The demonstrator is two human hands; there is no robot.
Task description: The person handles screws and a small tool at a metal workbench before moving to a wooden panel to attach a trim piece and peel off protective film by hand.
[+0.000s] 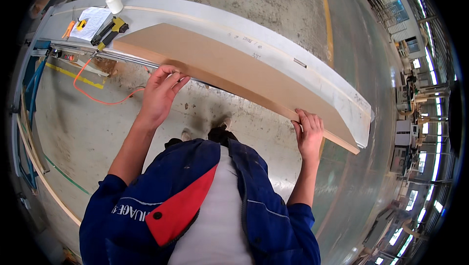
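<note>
Grey workbench [205, 13] carries brown board [229, 64], long axis left-right; left hand [159, 94], right hand [309, 133] grasping near edge.

floor [273, 1]: grey concrete, stained, yellow line | windows [430, 133]: bright row at right | machines [405, 133]: beside windows

Hands gripping: two, left hand [159, 94], right hand [309, 132]
Boards lying: one brown board [229, 69]
Glue bottles standing: one white bottle [114, 2]
Nail guns resting: one yellow-black nail gun [110, 30]
</note>
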